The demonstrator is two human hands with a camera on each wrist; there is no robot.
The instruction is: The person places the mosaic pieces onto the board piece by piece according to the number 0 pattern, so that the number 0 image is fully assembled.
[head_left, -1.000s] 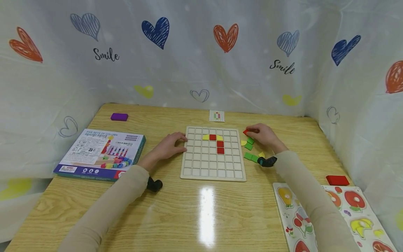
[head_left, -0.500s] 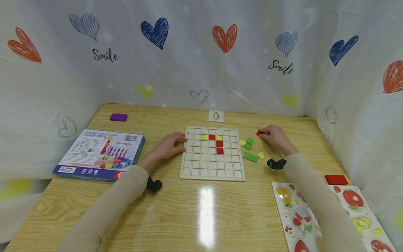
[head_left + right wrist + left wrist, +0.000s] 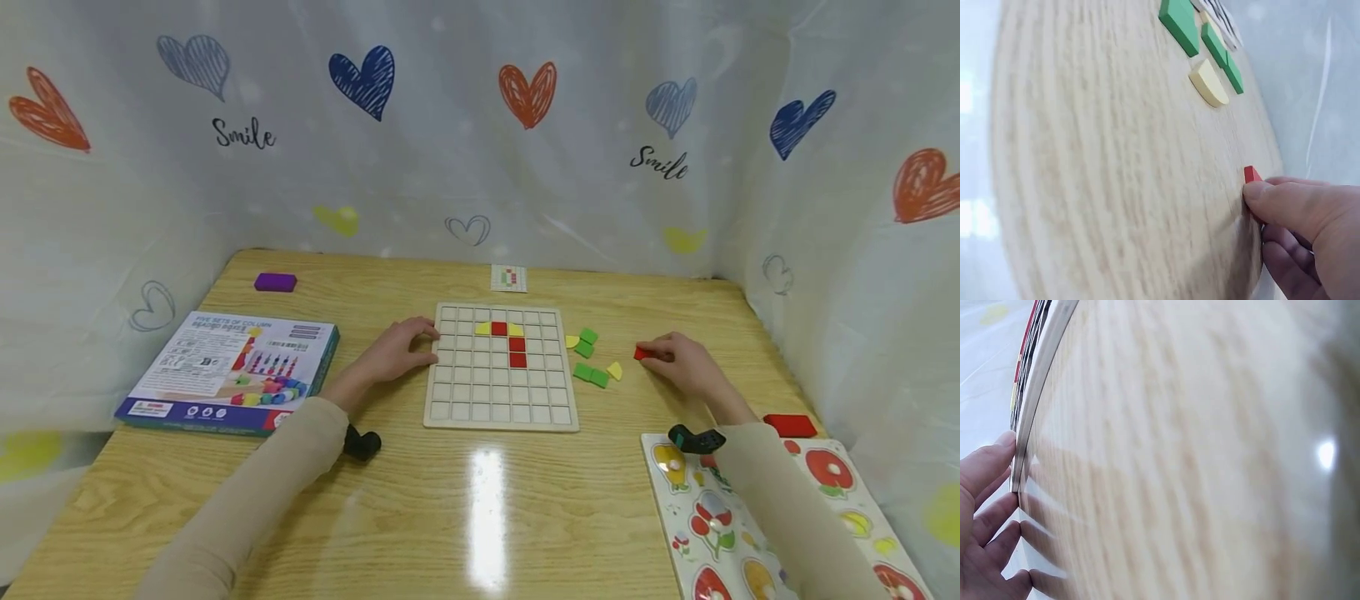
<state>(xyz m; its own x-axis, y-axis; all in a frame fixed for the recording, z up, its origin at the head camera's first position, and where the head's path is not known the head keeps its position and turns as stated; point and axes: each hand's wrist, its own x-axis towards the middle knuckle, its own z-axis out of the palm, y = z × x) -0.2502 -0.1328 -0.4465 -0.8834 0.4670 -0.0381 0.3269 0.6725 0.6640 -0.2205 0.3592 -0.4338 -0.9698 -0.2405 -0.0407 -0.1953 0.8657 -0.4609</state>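
A pale wooden grid board lies mid-table with red and yellow tiles set in its upper rows. My left hand rests with relaxed fingers against the board's left edge. My right hand is on the table to the right of the board and pinches a small red tile at its fingertips. Loose green tiles and yellow pieces lie between the board and that hand.
A pattern card lies beyond the board, a purple block at far left, a printed box to the left. A fruit puzzle board and red block sit at the right. Heart-printed curtains close in three sides.
My right hand drew back from beside the board's top right corner, rightward and toward me, carrying the red tile. The left hand stayed at the board's edge.
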